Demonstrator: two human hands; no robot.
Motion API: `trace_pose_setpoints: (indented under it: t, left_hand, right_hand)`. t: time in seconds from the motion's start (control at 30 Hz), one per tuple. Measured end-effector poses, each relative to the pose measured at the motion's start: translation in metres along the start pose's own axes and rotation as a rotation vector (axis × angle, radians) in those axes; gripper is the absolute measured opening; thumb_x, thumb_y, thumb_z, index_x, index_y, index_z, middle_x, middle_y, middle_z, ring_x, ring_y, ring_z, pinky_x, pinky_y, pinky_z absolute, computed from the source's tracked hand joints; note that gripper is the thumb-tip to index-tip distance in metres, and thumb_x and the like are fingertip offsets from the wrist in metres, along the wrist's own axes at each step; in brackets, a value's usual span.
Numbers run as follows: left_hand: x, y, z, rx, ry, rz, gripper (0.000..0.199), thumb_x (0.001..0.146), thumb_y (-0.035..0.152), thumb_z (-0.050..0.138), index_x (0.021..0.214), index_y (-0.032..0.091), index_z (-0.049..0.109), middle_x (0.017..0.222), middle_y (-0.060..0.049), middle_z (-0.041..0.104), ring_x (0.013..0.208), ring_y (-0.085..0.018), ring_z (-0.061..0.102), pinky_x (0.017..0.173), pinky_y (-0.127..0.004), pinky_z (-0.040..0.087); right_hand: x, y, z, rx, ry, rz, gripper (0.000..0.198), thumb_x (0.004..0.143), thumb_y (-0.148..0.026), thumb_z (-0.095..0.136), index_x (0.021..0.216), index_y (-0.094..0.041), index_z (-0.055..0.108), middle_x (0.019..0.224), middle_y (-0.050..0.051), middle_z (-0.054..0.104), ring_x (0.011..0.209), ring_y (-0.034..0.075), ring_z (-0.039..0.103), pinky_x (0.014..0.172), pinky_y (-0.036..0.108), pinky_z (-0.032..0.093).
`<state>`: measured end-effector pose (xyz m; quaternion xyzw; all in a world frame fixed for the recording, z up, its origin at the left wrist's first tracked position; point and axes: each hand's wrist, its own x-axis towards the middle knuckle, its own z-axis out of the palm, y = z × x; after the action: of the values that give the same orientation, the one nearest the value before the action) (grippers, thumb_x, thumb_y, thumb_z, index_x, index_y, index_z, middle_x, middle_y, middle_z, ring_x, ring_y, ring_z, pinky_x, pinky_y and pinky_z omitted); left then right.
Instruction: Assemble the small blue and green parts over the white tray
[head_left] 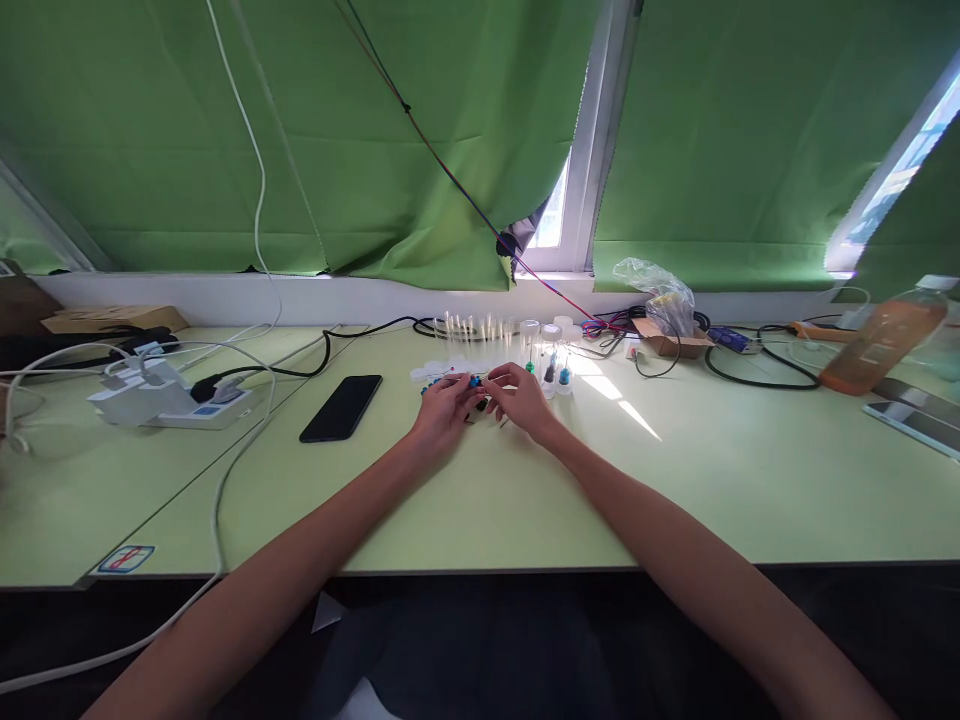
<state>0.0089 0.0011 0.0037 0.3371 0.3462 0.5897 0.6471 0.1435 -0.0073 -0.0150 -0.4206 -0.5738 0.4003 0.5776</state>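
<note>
Close together over the table, my left hand [442,408] and my right hand [523,402] meet at the fingertips. The left thumb and fingers pinch a small blue piece [475,381], which looks like a needle hub. My right fingers are closed at its right side; what they grip is too small to make out. Small dark and green bits [481,405] show under the fingers. More blue pieces [426,386] lie by the left hand, partly hidden. Just right of the right hand stand clear capped tubes [550,362] holding needles with green, black and blue hubs.
Behind my hands stands a row of thin clear tubes [476,328]. A black phone [341,408] lies to the left, near a white power strip [214,410] with cables. On the right are a cardboard box [671,340], an orange-filled bottle [885,340] and a flat device [919,425].
</note>
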Motion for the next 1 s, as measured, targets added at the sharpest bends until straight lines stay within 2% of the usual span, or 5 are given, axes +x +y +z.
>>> trace_pose_setpoints:
  t: [0.17, 0.3, 0.57, 0.83, 1.0]
  left_hand:
    - [-0.0016, 0.0006, 0.0006, 0.026, -0.002, -0.010, 0.014, 0.086, 0.008, 0.061, 0.072, 0.012, 0.060, 0.067, -0.005, 0.065, 0.061, -0.011, 0.065, 0.063, -0.021, 0.054]
    - [0.0006, -0.0012, -0.0032, 0.039, -0.035, -0.001, 0.010, 0.083, 0.010, 0.066, 0.074, 0.012, 0.061, 0.068, -0.005, 0.065, 0.063, -0.012, 0.066, 0.065, -0.023, 0.054]
    - [0.0007, -0.0033, -0.0049, 0.059, -0.093, -0.001, 0.010, 0.081, 0.013, 0.069, 0.076, 0.012, 0.061, 0.070, -0.005, 0.065, 0.065, -0.012, 0.065, 0.066, -0.023, 0.053]
    - [-0.0049, 0.0001, 0.0001, 0.081, -0.091, -0.034, 0.009, 0.084, 0.010, 0.064, 0.076, 0.012, 0.060, 0.070, -0.003, 0.063, 0.065, -0.011, 0.065, 0.063, -0.021, 0.052]
    - [-0.0048, 0.0001, 0.0017, 0.053, -0.073, -0.032, 0.011, 0.083, 0.010, 0.065, 0.074, 0.013, 0.059, 0.068, -0.004, 0.063, 0.064, -0.012, 0.065, 0.062, -0.021, 0.053]
  right_hand:
    - [0.0005, 0.0006, 0.0004, -0.007, 0.003, 0.004, 0.033, 0.074, -0.044, 0.074, 0.080, -0.018, 0.053, 0.070, -0.001, 0.061, 0.046, 0.010, 0.059, 0.038, 0.021, 0.046]
    - [-0.0001, -0.0003, -0.0004, -0.068, -0.008, 0.019, 0.034, 0.077, -0.049, 0.070, 0.074, -0.018, 0.054, 0.059, -0.002, 0.059, 0.043, 0.011, 0.057, 0.039, 0.022, 0.046]
    - [-0.0019, -0.0013, -0.0031, -0.149, -0.064, 0.032, 0.053, 0.086, -0.064, 0.049, 0.057, -0.019, 0.050, 0.043, -0.002, 0.051, 0.036, 0.009, 0.051, 0.038, 0.020, 0.041]
    - [0.0004, 0.0048, -0.0036, -0.114, -0.046, 0.111, 0.058, 0.089, -0.063, 0.044, 0.055, -0.018, 0.052, 0.037, -0.002, 0.047, 0.032, 0.010, 0.049, 0.037, 0.021, 0.041]
    - [0.0001, 0.0040, -0.0032, -0.121, -0.044, 0.076, 0.057, 0.091, -0.062, 0.041, 0.057, -0.017, 0.052, 0.042, -0.001, 0.052, 0.032, 0.009, 0.050, 0.036, 0.021, 0.041]
